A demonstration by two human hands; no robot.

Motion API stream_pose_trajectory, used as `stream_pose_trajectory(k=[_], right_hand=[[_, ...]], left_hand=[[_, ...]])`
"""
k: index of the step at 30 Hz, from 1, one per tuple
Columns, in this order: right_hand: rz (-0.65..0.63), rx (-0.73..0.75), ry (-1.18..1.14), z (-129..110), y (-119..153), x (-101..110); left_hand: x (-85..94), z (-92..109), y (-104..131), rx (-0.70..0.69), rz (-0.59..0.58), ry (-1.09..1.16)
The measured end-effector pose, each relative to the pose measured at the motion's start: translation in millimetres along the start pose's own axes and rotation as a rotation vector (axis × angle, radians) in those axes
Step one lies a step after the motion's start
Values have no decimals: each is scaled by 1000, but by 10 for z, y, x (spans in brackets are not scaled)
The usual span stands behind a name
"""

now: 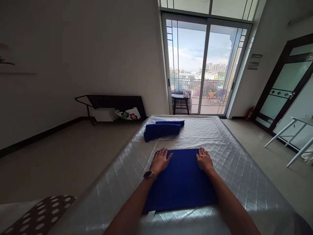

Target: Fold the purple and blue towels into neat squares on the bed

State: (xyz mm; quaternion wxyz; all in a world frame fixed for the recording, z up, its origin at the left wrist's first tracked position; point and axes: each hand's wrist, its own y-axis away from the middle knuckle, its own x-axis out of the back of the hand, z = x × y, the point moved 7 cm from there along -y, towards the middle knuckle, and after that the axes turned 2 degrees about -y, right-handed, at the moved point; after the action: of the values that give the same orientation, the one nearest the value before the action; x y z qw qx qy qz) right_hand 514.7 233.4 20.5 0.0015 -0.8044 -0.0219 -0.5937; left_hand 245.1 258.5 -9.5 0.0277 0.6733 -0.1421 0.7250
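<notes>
A flat blue rectangular piece, its kind not clear to me [183, 182], lies on the silvery quilted mattress [234, 156] in front of me. My left hand [160, 160] rests with spread fingers on its far left corner. On the far right corner lies my right hand [204, 159], fingers stretched out and close together, palm down. A small pale tag [151, 216] sticks out at the near left corner. Beyond my left hand, folded blue pieces [162, 130] of like colour lie on the mattress. A watch is on my left wrist.
Against the left wall stands a low black bench-like frame [114, 101] with a printed white bag [129, 114]. A dark stool [180, 98] is by the glass sliding door [187, 58]. A white-legged table [297, 130] stands at right. Brown polka-dot fabric [51, 212] lies at lower left.
</notes>
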Motion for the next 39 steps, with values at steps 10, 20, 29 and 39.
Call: stream_pose_trajectory(k=[10, 20, 29, 39], right_hand=[[-3, 4, -6, 7, -18, -11], [-14, 7, -10, 10, -34, -4], [-14, 12, 16, 46, -60, -35], [-10, -18, 10, 3, -32, 6]], left_hand=[[53, -289, 114, 180, -116, 55], [246, 707, -267, 11, 16, 71], [-55, 1587, -154, -198, 21, 150], [189, -332, 371, 339, -23, 68]])
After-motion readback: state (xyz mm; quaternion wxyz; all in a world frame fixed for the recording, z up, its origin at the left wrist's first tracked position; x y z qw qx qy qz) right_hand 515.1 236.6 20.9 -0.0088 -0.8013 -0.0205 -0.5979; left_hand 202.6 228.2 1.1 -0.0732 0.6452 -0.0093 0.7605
